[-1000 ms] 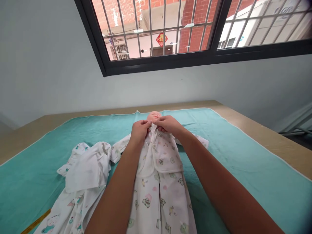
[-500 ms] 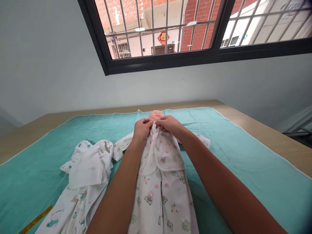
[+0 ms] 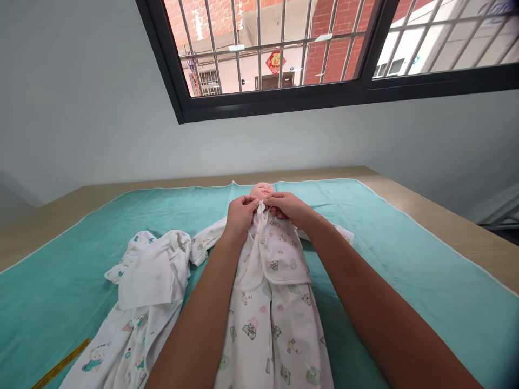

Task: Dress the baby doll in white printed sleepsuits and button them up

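A baby doll (image 3: 263, 190) lies on its back, dressed in a white baby jacket (image 3: 286, 254) with small animal prints and matching trousers (image 3: 251, 335). At the doll's neck, my left hand (image 3: 241, 210) pinches one front edge of the jacket between thumb and fingers. My right hand (image 3: 290, 207) pinches the jacket's other front edge at the collar, close beside the left. The gathered cloth rises in a small peak between my fingertips. Any fastener there is too small to make out. The jacket's sleeves stretch out to both sides.
A second set of white baby clothes (image 3: 148, 281) lies to the left, partly behind my left forearm. A yellow measuring strip (image 3: 60, 364) is at the lower left. Everything rests on a turquoise cloth (image 3: 389, 259) over a wooden table (image 3: 446, 227), below a barred window (image 3: 267, 102).
The whole view has shifted slightly to the right. Both hands stay pinched at the jacket's collar, with only slight finger movement.
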